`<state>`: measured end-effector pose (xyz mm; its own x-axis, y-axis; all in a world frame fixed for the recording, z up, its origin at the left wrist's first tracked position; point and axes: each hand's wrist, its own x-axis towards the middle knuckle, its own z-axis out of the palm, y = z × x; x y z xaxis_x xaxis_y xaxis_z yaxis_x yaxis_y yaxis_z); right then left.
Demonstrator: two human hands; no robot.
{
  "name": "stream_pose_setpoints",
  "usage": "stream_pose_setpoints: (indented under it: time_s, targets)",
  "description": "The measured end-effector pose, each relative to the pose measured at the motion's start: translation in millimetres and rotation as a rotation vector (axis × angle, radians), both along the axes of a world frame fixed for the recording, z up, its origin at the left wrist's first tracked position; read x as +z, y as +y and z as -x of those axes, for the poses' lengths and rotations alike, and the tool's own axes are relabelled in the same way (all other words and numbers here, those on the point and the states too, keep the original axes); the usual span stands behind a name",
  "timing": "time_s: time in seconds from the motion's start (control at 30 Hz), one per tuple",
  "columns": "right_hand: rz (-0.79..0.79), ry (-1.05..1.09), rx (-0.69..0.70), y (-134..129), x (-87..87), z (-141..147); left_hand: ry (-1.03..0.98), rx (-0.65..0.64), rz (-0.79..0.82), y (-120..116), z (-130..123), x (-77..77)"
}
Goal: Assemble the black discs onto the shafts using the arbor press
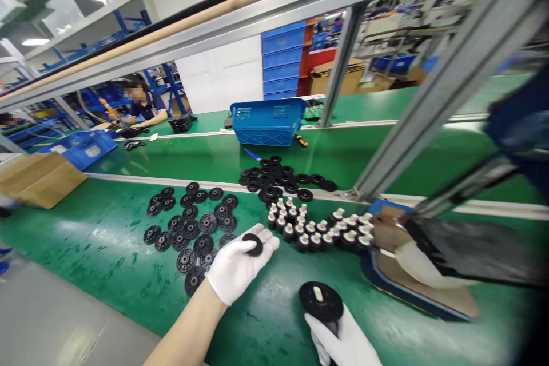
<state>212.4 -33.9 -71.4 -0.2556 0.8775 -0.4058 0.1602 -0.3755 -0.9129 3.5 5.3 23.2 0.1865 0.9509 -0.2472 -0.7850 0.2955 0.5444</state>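
Observation:
My left hand (240,263), in a white glove, has its palm turned up with a small black disc (254,245) pinned under the thumb. My right hand (338,337), also gloved, grips a black part with a wide round flange (321,301) and a pale shaft end sticking up from its middle. The lower end of that part is mostly hidden by the fingers. Left of my left hand lie many black ribbed discs (207,223), spread on the green bench. Beyond my hands stand rows of black parts with white upright shafts (316,238).
Black rings (278,174) are heaped by the pale bench strip. A blue bin (269,121) stands behind them. At right are a metal post (412,91) and a cardboard-lined tray (424,286). A cardboard box (40,180) sits far left; a co-worker (143,104) is at the back.

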Motion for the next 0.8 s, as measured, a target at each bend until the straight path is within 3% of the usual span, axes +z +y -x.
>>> stream_pose_setpoints:
  time_s: [0.1, 0.33, 0.53, 0.67, 0.8]
  targets:
    - [-0.009, 0.085, -0.027, -8.6, 19.2, -3.6, 0.024, 0.008, 0.080, -1.5, -17.9, -5.1]
    - [-0.032, 0.111, -0.020, -22.6, 62.7, -16.8, 0.091, -0.164, 0.087, -0.3, -47.3, -1.6]
    - [-0.073, 0.078, -0.056, -23.9, 64.8, -9.4, 0.304, -0.107, 0.089, -1.9, -63.7, -9.1]
    - [-0.154, 0.024, -0.062, -23.7, 64.1, -8.3, 0.238, -0.093, 0.095, -5.0, -65.9, -16.2]
    - [-0.240, 0.020, -0.063, -22.5, 67.8, -6.7, 0.153, -0.167, 0.058, -6.8, -63.6, -18.7]
